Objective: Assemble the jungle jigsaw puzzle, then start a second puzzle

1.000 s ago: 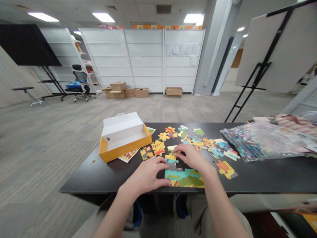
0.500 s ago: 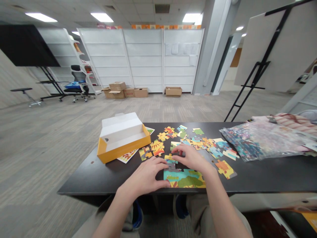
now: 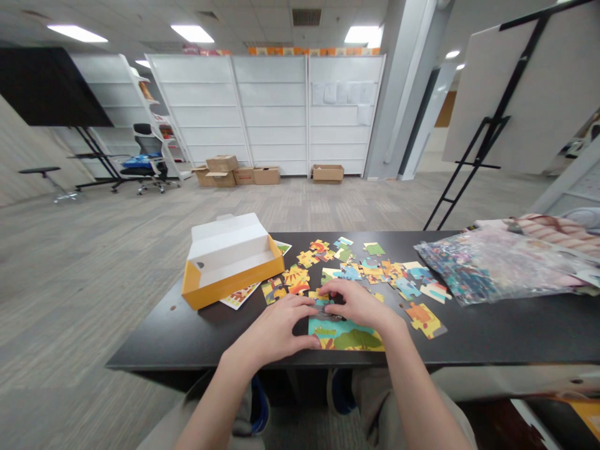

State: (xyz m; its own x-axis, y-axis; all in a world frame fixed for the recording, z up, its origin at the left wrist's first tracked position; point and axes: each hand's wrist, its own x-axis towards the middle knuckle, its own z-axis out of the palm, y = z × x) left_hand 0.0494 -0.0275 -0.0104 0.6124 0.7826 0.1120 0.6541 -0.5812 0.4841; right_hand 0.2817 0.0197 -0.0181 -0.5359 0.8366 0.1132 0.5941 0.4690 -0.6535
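On the black table lies a partly joined jigsaw puzzle, with teal water, green bushes and yellow plants along its near strip. My left hand rests at its left side, thumb and fingers spread; the thumb touches the lower left edge and the fingertips lie by the upper left. Over the upper part, my right hand bends its fingers round a puzzle piece with blue and yellow on it, thumb on the near side and index finger on the far side. Part of the joined area is hidden beneath this hand.
Loose puzzle pieces lie scattered beyond my hands, and an orange piece sits to the right. An open yellow box stands at the left on a printed sheet. Clear plastic bags cover the right side of the table.
My right hand has moved slightly nearer and lower, its thumb now over the grey part of the puzzle. My left hand stays at the left edge, and the joined strip has shifted slightly away.
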